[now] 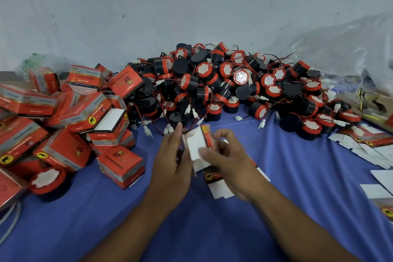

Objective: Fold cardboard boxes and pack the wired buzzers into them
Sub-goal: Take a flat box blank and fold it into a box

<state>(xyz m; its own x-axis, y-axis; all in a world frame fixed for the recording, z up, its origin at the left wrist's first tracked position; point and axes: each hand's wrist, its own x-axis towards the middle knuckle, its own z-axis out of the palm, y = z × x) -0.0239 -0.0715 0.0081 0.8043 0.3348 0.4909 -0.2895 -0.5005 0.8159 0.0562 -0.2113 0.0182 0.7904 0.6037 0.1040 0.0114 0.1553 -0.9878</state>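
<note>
Both forearms come up from the bottom of the frame, and dead centre my left hand point(172, 159) and right hand point(229, 166) are gripping one cardboard box point(197, 144) just above the blue cloth point(297, 198). Left fingers wrap its left edge. Right thumb presses on the white flap with the other fingers curled behind. It's blurry, so I can't tell which flap I'm tucking. The box is only half formed, white inside showing, and no buzzer in it that I can see.

Progress-wise, the left side of the frame has a heap of folded boxes point(63, 117). Most are shut, so I can't see inside, but my guess is they're packed. One in that heap has a white flap showing point(110, 121), so it may not be closed yet. A loose buzzer point(47, 178) sits at the lower left right beside the heap, unboxed.

Upper centre is the big pile of wired buzzers point(234, 83), red and black, wires and white plugs everywhere. It looks a lot bigger than the done heap, so I'd say I'm nowhere near halfway.

On the right edge there's a fan of flat blanks point(365, 147), unfolded, plus one more blank point(221, 189) lying under my hands. There's a clear plastic bag point(350, 44) at the upper right, contents hard to make out.
</note>
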